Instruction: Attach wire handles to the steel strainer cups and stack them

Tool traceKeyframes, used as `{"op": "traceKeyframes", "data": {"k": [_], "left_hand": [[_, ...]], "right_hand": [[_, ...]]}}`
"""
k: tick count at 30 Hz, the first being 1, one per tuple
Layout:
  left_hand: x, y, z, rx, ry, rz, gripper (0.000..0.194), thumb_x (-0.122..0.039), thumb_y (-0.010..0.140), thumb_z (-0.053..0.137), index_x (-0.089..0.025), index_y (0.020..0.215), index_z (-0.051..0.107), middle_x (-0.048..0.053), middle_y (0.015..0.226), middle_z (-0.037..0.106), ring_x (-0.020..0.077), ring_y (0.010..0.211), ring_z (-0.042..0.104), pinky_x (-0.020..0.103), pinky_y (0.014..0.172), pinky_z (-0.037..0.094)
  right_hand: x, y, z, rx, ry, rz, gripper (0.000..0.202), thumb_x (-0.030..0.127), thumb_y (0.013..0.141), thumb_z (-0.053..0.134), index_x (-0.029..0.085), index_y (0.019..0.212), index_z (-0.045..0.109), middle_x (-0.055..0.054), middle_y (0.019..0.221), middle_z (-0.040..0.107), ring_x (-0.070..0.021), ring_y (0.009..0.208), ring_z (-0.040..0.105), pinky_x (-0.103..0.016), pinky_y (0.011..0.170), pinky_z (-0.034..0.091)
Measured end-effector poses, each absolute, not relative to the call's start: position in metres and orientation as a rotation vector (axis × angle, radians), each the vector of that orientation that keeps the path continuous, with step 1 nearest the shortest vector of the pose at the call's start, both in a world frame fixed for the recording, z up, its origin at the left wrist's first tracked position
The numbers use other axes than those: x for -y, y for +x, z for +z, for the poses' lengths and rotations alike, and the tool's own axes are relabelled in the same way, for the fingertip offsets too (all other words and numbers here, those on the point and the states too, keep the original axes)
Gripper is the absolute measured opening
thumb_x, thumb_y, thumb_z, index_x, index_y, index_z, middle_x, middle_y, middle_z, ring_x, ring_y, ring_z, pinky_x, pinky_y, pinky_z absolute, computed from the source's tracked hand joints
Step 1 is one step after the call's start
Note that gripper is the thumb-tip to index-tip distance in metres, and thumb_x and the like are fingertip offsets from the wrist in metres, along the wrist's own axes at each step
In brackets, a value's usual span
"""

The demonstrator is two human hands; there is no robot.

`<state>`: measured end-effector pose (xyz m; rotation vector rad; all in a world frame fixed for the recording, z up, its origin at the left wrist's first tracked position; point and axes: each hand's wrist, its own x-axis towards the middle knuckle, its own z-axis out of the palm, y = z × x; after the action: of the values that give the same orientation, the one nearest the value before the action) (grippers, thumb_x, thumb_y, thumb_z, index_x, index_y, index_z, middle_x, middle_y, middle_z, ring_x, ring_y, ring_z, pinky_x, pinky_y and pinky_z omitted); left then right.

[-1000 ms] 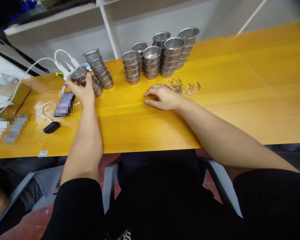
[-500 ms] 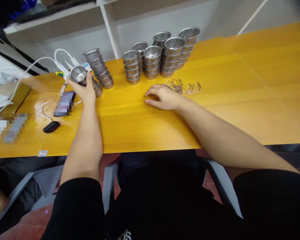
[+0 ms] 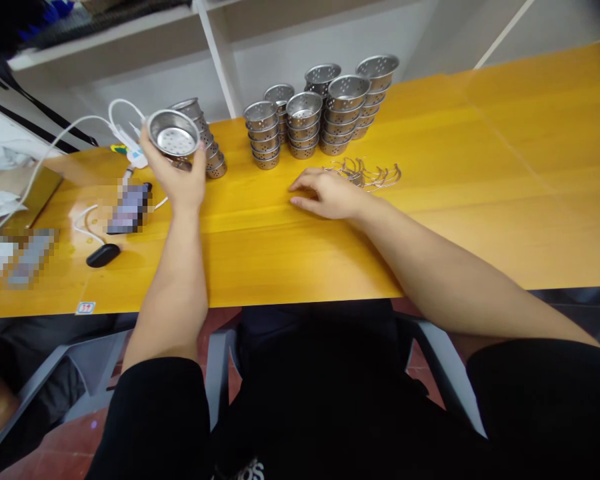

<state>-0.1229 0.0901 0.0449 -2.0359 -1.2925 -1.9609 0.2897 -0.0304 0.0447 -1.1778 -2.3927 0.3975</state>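
Observation:
My left hand (image 3: 180,180) grips a perforated metal cup (image 3: 174,137), raised over the left part of the table with its mouth facing up toward me. Just behind it stands a leaning stack of similar cups (image 3: 215,160), partly hidden by the held cup. My right hand (image 3: 325,193) rests on the table, fingers apart and holding nothing, beside a loose pile of thin metal rings (image 3: 380,177). Behind that hand stand several more stacks of cups, among them a front one (image 3: 304,127) and a taller one (image 3: 347,110).
On the yellow table (image 3: 280,267), a phone (image 3: 130,208), a black oval device (image 3: 103,255) and white cables (image 3: 80,120) lie at the left. A white shelf (image 3: 215,60) rises behind. Plastic bags (image 3: 0,210) sit at the far left.
My left hand has lifted the cup and brought it nearer to me and a little to the right. The right hand has stayed where it was.

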Motion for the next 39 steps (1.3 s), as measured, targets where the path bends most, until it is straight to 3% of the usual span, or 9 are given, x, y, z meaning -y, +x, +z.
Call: {"op": "traceKeyframes", "data": {"k": [3,7,11,14,21,26,32,36,39], "left_hand": [[-0.066,-0.082,0.044,1.268,-2.280,-1.871,0.107,-0.096,0.096,0.099,-0.042,0.177,0.055,0.007,0.180,0.071,0.0430,0.187,0.058,0.076,0.161,0.043],[-0.041,-0.027,0.026,1.200,-2.725,-1.603,0.099,-0.092,0.080,0.116,-0.033,0.149,0.074,0.012,0.154,0.083,0.0487,0.161,0.079,0.076,0.148,0.062],[-0.031,-0.005,0.009,1.206,-3.038,-1.364,0.105,-0.076,0.080,0.121,-0.028,0.160,0.073,0.016,0.161,0.084,0.0476,0.157,0.083,0.069,0.146,0.065],[-0.032,-0.007,0.003,1.255,-3.079,-1.374,0.106,-0.068,0.081,0.122,-0.028,0.164,0.070,0.016,0.164,0.083,0.0462,0.158,0.083,0.068,0.146,0.065],[-0.035,-0.009,-0.003,1.388,-3.060,-1.511,0.108,-0.079,0.076,0.120,-0.029,0.158,0.070,0.016,0.156,0.085,0.0457,0.150,0.086,0.072,0.141,0.068],[-0.032,-0.008,-0.003,1.386,-3.057,-1.553,0.101,-0.079,0.078,0.116,-0.027,0.153,0.072,0.017,0.150,0.086,0.0447,0.142,0.088,0.075,0.137,0.070],[-0.033,-0.010,-0.002,1.400,-3.045,-1.537,0.099,-0.076,0.078,0.117,-0.029,0.153,0.073,0.016,0.151,0.087,0.0439,0.143,0.088,0.073,0.137,0.070],[-0.034,-0.012,-0.003,1.346,-3.074,-1.553,0.097,-0.071,0.080,0.118,-0.028,0.155,0.073,0.016,0.152,0.086,0.0435,0.142,0.089,0.073,0.137,0.071],[-0.036,-0.014,-0.005,1.328,-3.073,-1.532,0.095,-0.065,0.082,0.119,-0.028,0.157,0.073,0.016,0.154,0.086,0.0440,0.145,0.088,0.073,0.138,0.070]], "right_hand": [[0.035,0.290,0.059,2.286,-1.468,0.228,0.040,0.042,0.125,0.066,0.019,0.146,0.090,-0.027,0.153,0.090,-0.0536,0.145,0.086,-0.072,0.132,0.068],[0.031,0.305,0.065,2.085,-1.808,0.137,0.041,0.045,0.125,0.071,0.018,0.152,0.085,-0.031,0.163,0.083,-0.0596,0.152,0.082,-0.079,0.129,0.067],[0.014,0.330,0.041,1.938,-1.966,0.078,0.055,0.066,0.118,0.081,0.015,0.134,0.090,-0.037,0.149,0.085,-0.0628,0.140,0.084,-0.083,0.121,0.071],[0.002,0.339,0.019,1.931,-1.935,0.092,0.064,0.081,0.108,0.091,0.018,0.118,0.091,-0.034,0.135,0.088,-0.0595,0.130,0.086,-0.083,0.119,0.072],[0.000,0.328,0.019,1.969,-2.016,0.087,0.024,0.040,0.109,0.089,0.021,0.121,0.093,-0.029,0.133,0.093,-0.0562,0.124,0.091,-0.077,0.113,0.075],[0.005,0.325,0.027,2.024,-2.014,0.078,0.017,0.026,0.107,0.077,0.023,0.116,0.091,-0.026,0.129,0.096,-0.0543,0.119,0.093,-0.074,0.107,0.076],[0.002,0.328,0.022,1.966,-1.923,0.125,0.017,0.037,0.114,0.076,0.025,0.112,0.089,-0.026,0.127,0.096,-0.0547,0.123,0.091,-0.078,0.114,0.074],[0.003,0.330,0.029,1.946,-1.976,0.162,0.028,0.041,0.119,0.070,0.021,0.122,0.090,-0.031,0.140,0.093,-0.0587,0.134,0.089,-0.079,0.118,0.070],[0.004,0.333,0.036,1.988,-1.866,0.161,0.034,0.041,0.122,0.064,0.022,0.130,0.091,-0.027,0.141,0.095,-0.0559,0.136,0.089,-0.076,0.120,0.071]]}}
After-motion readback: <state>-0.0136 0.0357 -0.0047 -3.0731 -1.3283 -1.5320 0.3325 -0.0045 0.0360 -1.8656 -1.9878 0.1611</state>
